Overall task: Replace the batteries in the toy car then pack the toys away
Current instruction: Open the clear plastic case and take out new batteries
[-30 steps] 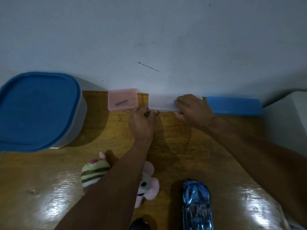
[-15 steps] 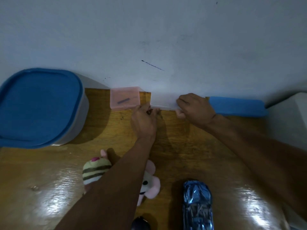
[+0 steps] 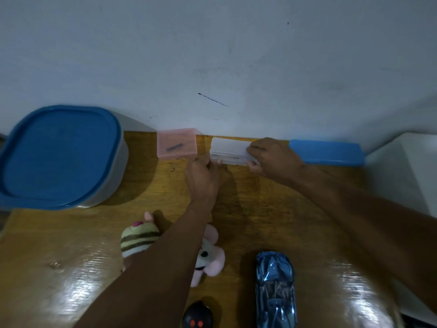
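Both bare arms reach forward; left hand (image 3: pixel 202 179) and right hand (image 3: pixel 274 159) pinch with curled fingers (image 3: pixel 254 147).

I see the shiny blue toy car (image 3: pixel 275 290) upright near my table edge, nose toward the wall. Left of it lies the pink plush (image 3: pixel 209 256) — partly hidden — and a striped plush (image 3: pixel 138 239).

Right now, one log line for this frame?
stage: opening case | both hands: left hand, right hand on clear case | toy car: untouched
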